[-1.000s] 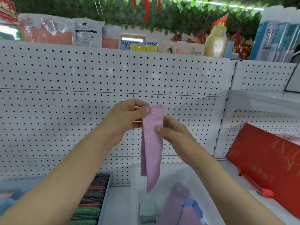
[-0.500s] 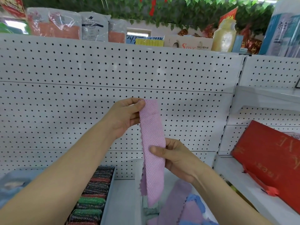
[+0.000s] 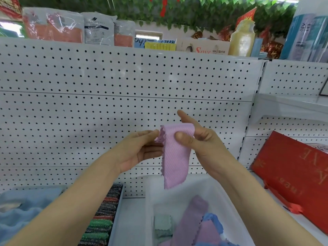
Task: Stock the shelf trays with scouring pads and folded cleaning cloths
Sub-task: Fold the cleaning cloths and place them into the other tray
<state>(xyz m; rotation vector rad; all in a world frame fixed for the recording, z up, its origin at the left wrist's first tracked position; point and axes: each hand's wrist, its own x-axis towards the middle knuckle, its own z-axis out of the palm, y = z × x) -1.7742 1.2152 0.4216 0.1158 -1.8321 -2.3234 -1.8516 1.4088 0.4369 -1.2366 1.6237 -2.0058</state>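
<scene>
Pink waffle-weave cloth doubled over, right hand pinching the fold, left hand pinching the scalloped edge beside it; align edges squarely, then lower into the white tray below.

pink cloth now folded double, right hand raised

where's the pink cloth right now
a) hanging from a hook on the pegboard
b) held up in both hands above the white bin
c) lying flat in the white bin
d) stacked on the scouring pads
b: the pink cloth is draped over the fingers of the right hand, whose thumb pins it, while the left hand pinches its edge, and its lower end hangs above the white bin.
</scene>
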